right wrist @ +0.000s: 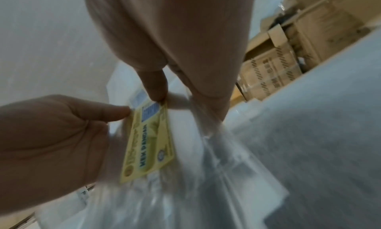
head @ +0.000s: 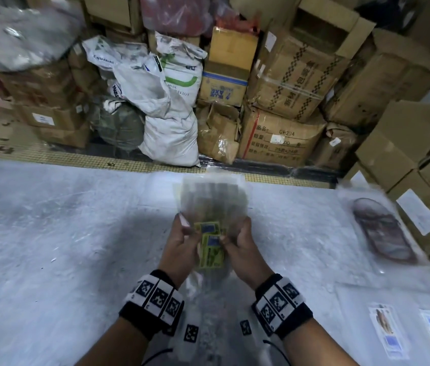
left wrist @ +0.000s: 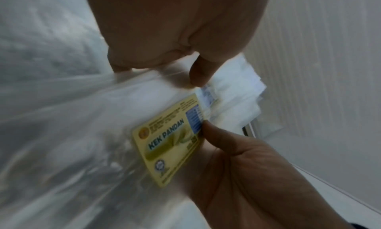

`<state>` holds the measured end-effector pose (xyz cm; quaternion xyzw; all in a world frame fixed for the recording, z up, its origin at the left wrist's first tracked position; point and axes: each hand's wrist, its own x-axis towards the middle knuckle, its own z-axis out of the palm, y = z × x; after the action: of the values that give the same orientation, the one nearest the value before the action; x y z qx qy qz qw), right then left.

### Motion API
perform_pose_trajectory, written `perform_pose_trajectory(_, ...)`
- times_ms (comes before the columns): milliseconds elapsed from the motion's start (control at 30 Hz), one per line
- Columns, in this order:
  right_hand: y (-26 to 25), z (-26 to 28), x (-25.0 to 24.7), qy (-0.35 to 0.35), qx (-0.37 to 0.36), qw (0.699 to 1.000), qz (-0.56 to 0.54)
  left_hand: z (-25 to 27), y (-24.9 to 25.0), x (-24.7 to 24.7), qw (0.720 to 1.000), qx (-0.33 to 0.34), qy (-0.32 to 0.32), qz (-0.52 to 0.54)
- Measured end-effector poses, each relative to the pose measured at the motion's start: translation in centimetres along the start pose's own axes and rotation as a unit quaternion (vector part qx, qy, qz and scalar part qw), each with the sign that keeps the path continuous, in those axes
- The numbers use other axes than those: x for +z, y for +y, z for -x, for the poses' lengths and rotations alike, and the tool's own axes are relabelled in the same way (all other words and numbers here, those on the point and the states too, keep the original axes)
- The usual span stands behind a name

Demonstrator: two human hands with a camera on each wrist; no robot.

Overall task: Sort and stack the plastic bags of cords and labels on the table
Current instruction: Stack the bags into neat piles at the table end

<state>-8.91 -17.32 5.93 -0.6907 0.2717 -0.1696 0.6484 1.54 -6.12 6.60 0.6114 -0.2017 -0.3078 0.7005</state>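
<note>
Head view: your left hand and right hand hold 1 bundle of clear plastic bags above the middle of the grey worktop, both thumbs pinching the yellow-green labels near its lower end; the upper end is blurred. A bag of dark cords lies flat on the worktop at far right, just beside stacked cardboard boxes; 2 flat labelled bags lie at lower right. White sacks stand beyond the worktop's far edge.

Left wrist view: the left fingers curl onto the plastic, while the right thumb presses the edge of a yellow label reading "KEK PANDAN".

Right wrist view: the right fingers pinch the label's top corner; the left thumb presses its side. Boxes show behind, blurred.
</note>
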Motion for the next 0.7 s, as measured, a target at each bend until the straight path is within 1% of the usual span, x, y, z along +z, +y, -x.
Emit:
perform_pose_trajectory(67,-1.0,-0.4,-0.4,0.009,-0.055,0.998,0.007,-0.5,1.2,0.6,0.999,0.047,-0.016,0.006)
perform_pose_trajectory(167,-1.2,-0.8,-0.7,0.01,-0.097,0.995,0.029,-1.1,1.3,0.9,0.997,0.069,-0.015,0.011)
perform_pose_trajectory(300,0.0,-0.5,-0.2,0.021,-0.085,0.996,0.021,-1.0,-0.4,0.9,0.997,0.079,0.016,0.004)
perform_pose_trajectory(400,0.3,-0.7,-0.3,0.027,-0.071,0.997,-0.002,-1.2,-0.5,1.1,0.998,0.061,0.026,0.009)
perform_pose_trajectory(533,-0.8,-1.4,-0.4,-0.003,-0.051,0.998,-0.02,-1.7,0.5,1.3,0.999,0.036,0.02,0.032)
perform_pose_trajectory(600,-1.0,-1.7,-0.4,0.005,-0.042,0.999,-0.023,-1.9,1.0,1.4,0.998,0.031,0.015,0.047)
perform_pose_trajectory(700,-1.4,-1.7,-0.1,0.025,-0.028,0.999,-0.038,-2.1,1.2,1.0,0.997,0.042,0.004,0.058)
